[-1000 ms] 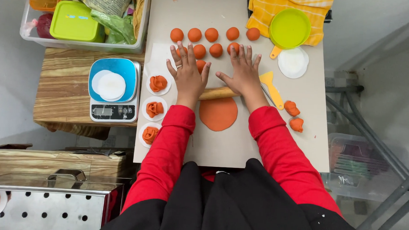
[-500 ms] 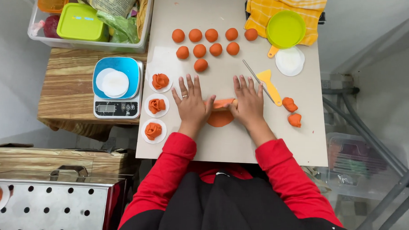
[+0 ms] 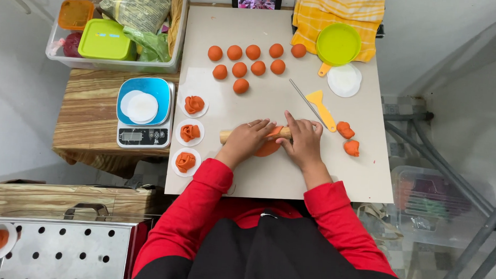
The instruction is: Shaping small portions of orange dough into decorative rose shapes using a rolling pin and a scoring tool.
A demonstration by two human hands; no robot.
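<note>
Two flat palms, left hand [image 3: 247, 140] and right hand [image 3: 304, 142], are being pressed on the rolling pin [image 3: 229, 135] over the orange dough disc [image 3: 268, 148] mid-board; flattening is being done, another even pass likely needed.

A wooden rolling pin [image 3: 228, 136] is seen on a smooth matt surface [image 3: 291, 174]; the orange dough [image 3: 267, 148] looks soft, the yellow scraper [image 3: 321, 106] plastic.

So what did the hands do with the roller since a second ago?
Both hands, left hand and right hand, drew the wooden rolling pin back toward the person over the flat orange dough disc. The nine orange dough balls, yellow plastic scraper and three folded orange dough pieces on white rounds stayed put.
</note>
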